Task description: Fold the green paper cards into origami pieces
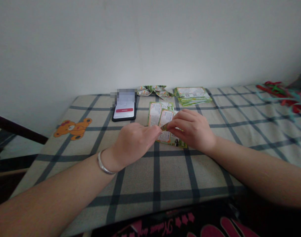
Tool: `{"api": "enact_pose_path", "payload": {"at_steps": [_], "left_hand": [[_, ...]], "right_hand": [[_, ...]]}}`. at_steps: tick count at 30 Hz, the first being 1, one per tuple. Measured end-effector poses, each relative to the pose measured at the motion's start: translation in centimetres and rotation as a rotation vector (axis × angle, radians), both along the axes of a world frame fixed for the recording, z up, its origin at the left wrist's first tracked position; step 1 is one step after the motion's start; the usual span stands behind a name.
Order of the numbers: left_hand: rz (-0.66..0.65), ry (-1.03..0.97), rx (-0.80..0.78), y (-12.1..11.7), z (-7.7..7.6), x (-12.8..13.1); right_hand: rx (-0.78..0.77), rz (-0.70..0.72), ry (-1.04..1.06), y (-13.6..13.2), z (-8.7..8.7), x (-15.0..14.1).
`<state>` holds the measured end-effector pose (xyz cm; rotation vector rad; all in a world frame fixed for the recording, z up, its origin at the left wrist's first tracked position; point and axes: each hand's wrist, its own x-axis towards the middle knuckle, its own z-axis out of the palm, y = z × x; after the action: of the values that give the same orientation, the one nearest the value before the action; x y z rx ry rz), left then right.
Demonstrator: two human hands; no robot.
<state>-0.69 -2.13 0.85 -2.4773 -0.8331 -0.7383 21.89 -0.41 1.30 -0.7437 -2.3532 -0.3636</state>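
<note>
My left hand (pixel 137 140), a silver bangle at its wrist, pinches one side of a small folded paper piece (pixel 164 126). The fingers of my right hand (pixel 193 129) close on the other side of it, covering much of the piece. Directly beneath both hands, green-and-white printed leaflets (pixel 154 113) lie overlapping on the checked tablecloth (pixel 140 184). A panda picture shows at the lower right of these leaflets. My fingertips nearly meet.
A phone (pixel 125 113) with its screen lit lies at the back left, beside several folded paper pieces (pixel 154 91). Further right sits a stack of leaflets (pixel 193 95). A bear figure (pixel 73 129) is at the left; red, green and teal strips (pixel 281 96) lie far right. A wall (pixel 150 42) borders the back.
</note>
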Motion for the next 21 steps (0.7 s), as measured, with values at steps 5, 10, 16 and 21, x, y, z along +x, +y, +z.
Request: {"api": "enact_pose_path", "payload": {"at_steps": [5, 10, 16, 21], "left_hand": [[0.015, 0.011, 0.006, 0.04, -0.02, 0.00], [0.024, 0.022, 0.023, -0.08, 0.11, 0.09], [0.027, 0.024, 0.043, -0.27, 0.30, 0.22], [0.049, 0.032, -0.001, -0.22, 0.18, 0.09]], "right_hand": [[-0.010, -0.021, 0.003, -0.03, -0.23, -0.03], [-0.022, 0.080, 0.015, 0.12, -0.49, 0.05], [-0.052, 0.070, 0.024, -0.06, -0.15, -0.12], [-0.054, 0.027, 0.041, -0.03, -0.30, -0.05]]}}
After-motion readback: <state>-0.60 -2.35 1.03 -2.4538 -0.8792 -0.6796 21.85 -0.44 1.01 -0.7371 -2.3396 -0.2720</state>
